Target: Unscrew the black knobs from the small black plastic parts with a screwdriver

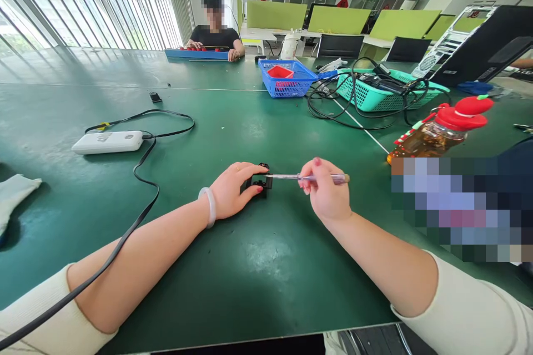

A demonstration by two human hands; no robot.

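On the green tabletop (pixel 266 266), a small black plastic part (pixel 262 182) lies between the thumb and fingers of my left hand (pixel 231 188), which grips it from the left. My right hand (pixel 328 191) is closed around the clear handle of a screwdriver (pixel 285 177). The screwdriver lies nearly level, its shaft pointing left and its tip meeting the right side of the black part. What the tip touches there is too small to make out.
A black cable (pixel 152 188) runs from a white power strip (pixel 109 142) across my left forearm. Ahead stand a blue basket (pixel 287 86) and a teal basket (pixel 368 97) with tangled cables. A red-lidded bottle (pixel 437 133) tilts at right. Another person (pixel 214 36) sits opposite.
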